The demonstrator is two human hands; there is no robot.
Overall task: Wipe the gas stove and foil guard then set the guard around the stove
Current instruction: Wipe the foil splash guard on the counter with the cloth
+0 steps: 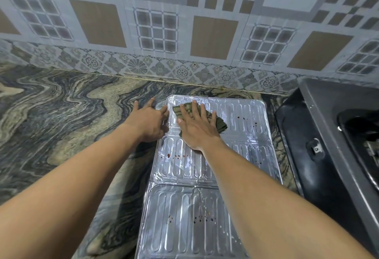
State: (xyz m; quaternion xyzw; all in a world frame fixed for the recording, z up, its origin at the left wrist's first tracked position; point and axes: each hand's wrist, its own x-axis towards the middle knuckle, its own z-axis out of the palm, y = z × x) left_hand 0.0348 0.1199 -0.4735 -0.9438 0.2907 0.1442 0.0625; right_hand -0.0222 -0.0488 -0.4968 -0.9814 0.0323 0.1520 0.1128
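Right hand [196, 127] flat, pressing cloth [220, 124] on guard [184, 207]; left hand [146, 121] spread at its edge. Flimsy foil, probably: lift by rims.

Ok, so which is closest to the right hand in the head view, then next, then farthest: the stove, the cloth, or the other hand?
1. Cloth: directly under the right hand, on the foil guard.
2. Left hand: just to its left, at the guard's edge.
3. Stove: away on the right.
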